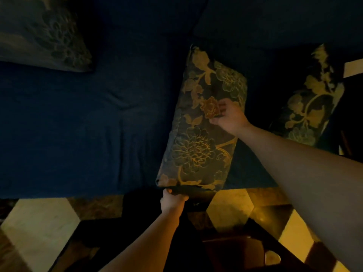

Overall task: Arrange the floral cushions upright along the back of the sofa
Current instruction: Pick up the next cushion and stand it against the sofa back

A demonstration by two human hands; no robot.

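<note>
A dark floral cushion (198, 138) with gold and green flowers lies over the blue sofa seat (82, 122), its near edge past the seat's front. My left hand (172, 200) grips its near bottom edge. My right hand (228, 115) pinches its right side near an orange flower. A second floral cushion (308, 107) leans at the right end of the sofa. A third, paler floral cushion (43, 32) rests against the sofa back (149, 14) at the far left.
The room is dim. The floor below has large light and dark patterned tiles (39, 230). A dark rounded object (235, 250) sits on the floor near my feet. A pale strip (353, 67) shows at the right edge.
</note>
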